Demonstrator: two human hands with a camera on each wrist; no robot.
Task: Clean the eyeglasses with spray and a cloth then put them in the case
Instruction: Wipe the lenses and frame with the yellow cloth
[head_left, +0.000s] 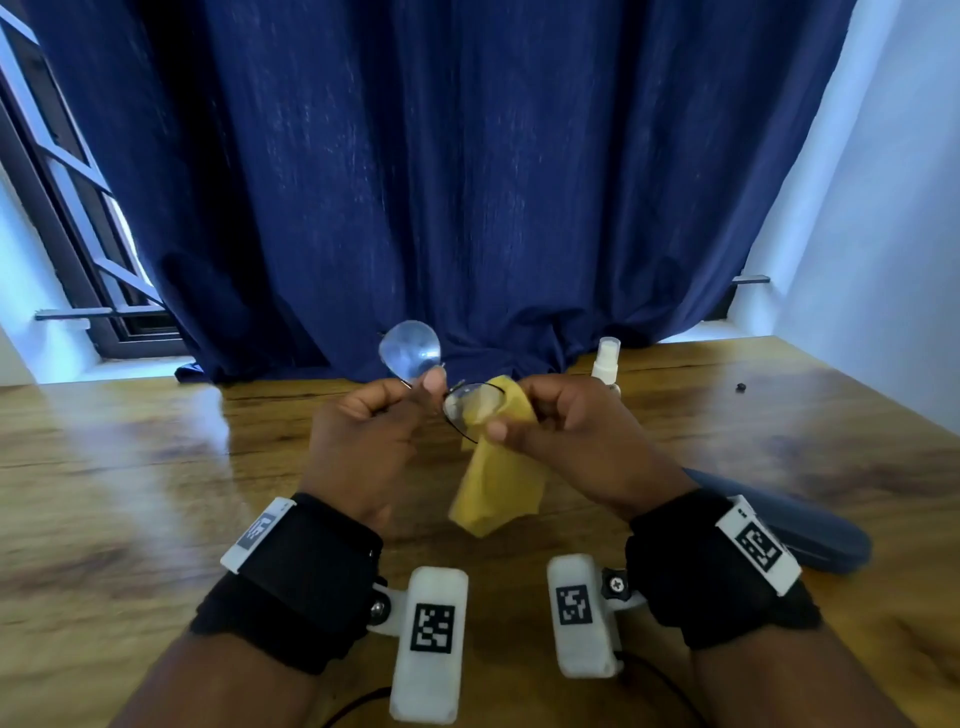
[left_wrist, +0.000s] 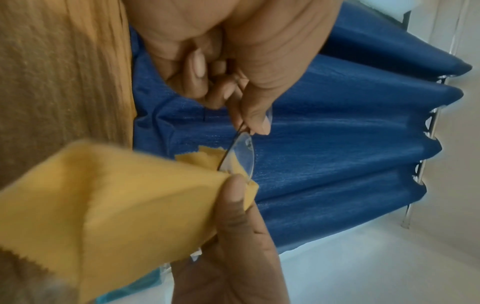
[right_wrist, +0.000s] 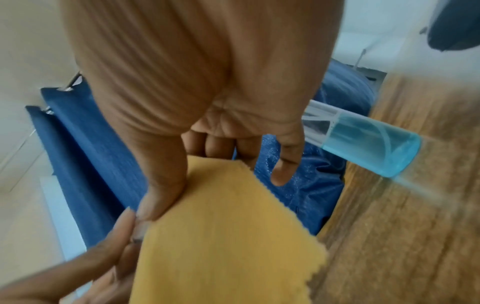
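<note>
Thin-rimmed eyeglasses (head_left: 470, 410) are held up over the wooden table (head_left: 156, 467). My left hand (head_left: 415, 395) pinches the frame near the bridge, with one lens (head_left: 410, 351) sticking up above it. My right hand (head_left: 511, 415) pinches a yellow cloth (head_left: 498, 483) around the other lens, thumb on the near side, and the rest of the cloth hangs below. In the left wrist view the lens (left_wrist: 241, 156) sits edge-on between the cloth (left_wrist: 116, 205) and the right thumb (left_wrist: 233, 205). A spray bottle (head_left: 607, 364) of blue liquid (right_wrist: 363, 144) stands behind the right hand. A blue case (head_left: 810, 530) lies beneath the right wrist.
A dark blue curtain (head_left: 467, 182) hangs down to the table's far edge. A window frame (head_left: 78, 208) is at the left and a white wall at the right. A small black object (head_left: 741, 386) lies on the table at far right.
</note>
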